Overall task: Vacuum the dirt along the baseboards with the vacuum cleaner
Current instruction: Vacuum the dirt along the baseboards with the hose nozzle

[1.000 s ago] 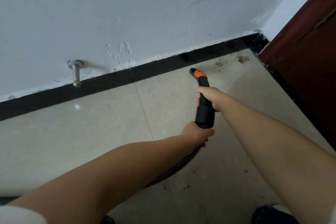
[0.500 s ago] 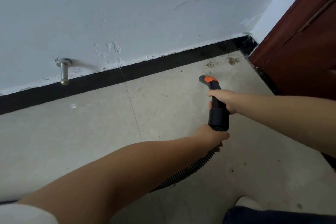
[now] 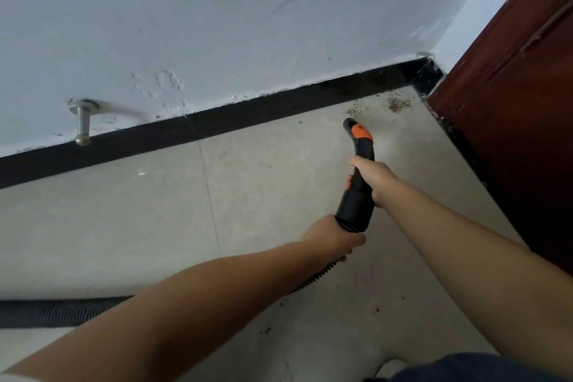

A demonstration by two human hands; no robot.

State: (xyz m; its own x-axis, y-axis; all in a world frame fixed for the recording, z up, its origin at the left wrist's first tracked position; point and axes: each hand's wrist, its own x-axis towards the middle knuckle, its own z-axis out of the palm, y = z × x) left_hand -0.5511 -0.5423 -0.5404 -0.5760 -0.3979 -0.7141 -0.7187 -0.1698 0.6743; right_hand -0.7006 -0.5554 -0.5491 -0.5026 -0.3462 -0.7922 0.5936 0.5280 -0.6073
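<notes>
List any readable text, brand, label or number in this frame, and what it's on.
None readable.
Vacuum nozzle: black with an orange patch, no lettering visible.
Hose: plain ribbed black, no markings.
Doorstop, baseboard, wall and door: no print or signs.
Both hands, the left hand and right hand, cover part of the nozzle, so a label there could be hidden.

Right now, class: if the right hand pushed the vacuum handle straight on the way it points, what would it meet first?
Probably the dirt on the floor, then the baseboard. The right hand aims the vacuum handle there; depth is unclear.
</notes>
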